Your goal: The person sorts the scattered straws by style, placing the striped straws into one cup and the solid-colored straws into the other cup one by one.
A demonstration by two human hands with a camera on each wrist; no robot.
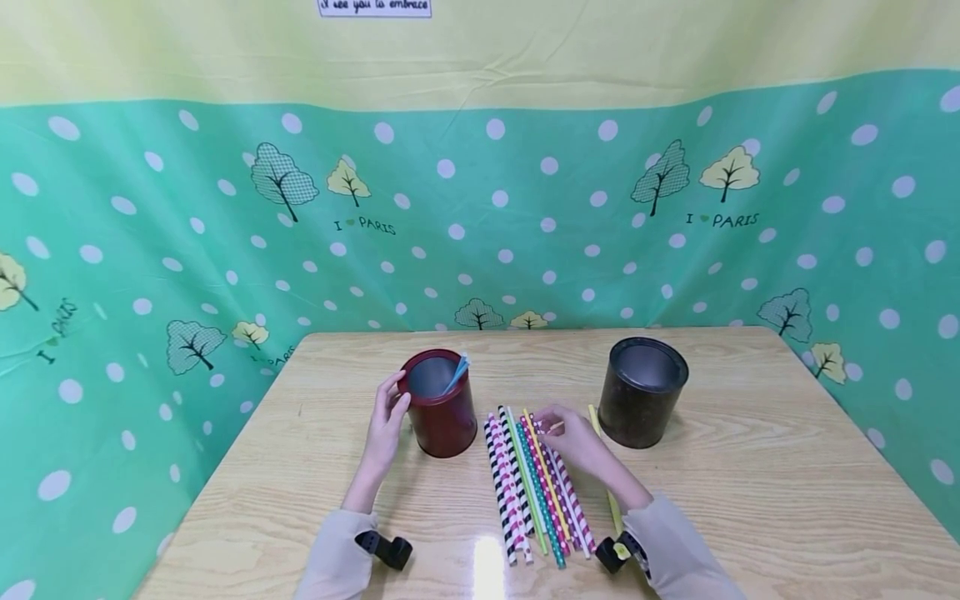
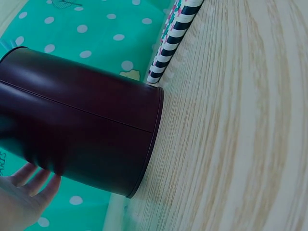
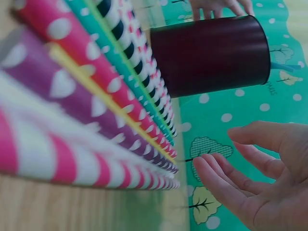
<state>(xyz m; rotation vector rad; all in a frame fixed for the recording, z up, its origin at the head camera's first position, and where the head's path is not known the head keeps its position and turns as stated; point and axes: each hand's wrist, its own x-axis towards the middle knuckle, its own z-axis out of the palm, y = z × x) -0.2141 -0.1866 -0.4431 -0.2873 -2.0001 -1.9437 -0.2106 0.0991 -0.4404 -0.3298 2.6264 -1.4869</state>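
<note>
A dark red canister [image 1: 444, 417] stands upright on the table with blue straws [image 1: 456, 377] leaning out over its rim. My left hand [image 1: 387, 425] rests against its left side near the top, and the fingertips [image 2: 47, 190] touch the wall in the left wrist view. Patterned paper straws [image 1: 517, 492] lie side by side in a row right of the canister. Over the far ends of the row hovers my right hand [image 1: 573, 437]. Its fingers [image 3: 226, 183] are loosely bent, with nothing between them in the right wrist view.
Behind the right hand stands a black canister [image 1: 637, 408]. A single yellow straw [image 1: 613, 508] lies apart, partly under the right forearm. The wooden table [image 1: 787, 483] meets a green dotted cloth [image 1: 547, 250] at its back edge.
</note>
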